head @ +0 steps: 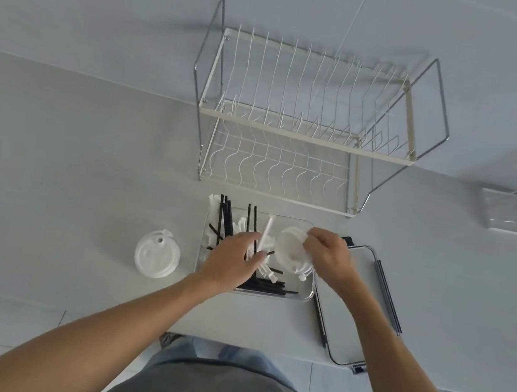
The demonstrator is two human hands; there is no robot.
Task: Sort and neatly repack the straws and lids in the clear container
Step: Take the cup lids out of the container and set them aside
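Pinched between the thumb and fingers of your right hand is a stack of translucent white cup lids, held by its right rim over the right half of the clear container. Your left hand is curled down among the straws; its fingers look closed around a white wrapped straw, though the palm hides the contact, so you cannot be sure how much it grips.

From the head camera, the only view, the container sits on the pale counter just in front of the wire dish rack. Black straws lean against its far-left wall, tips poking over the rim and pointing away from you; more lie along the near wall, long axis running left to right. The white straw stands nearly upright, tilted slightly right. The lids lie tilted, one face towards your left. A second stack of lids rests flat on the counter well left of the container, and the container's cover lies just to its right with two dark straws along its far edge.

Expect everything to be very light. The lids are thin, springy and slick, and nested ones may slide apart, so clasp the stack across its rim. The straws are stiff but kink easily; gather them mid-length as a bundle, all pointing one way.
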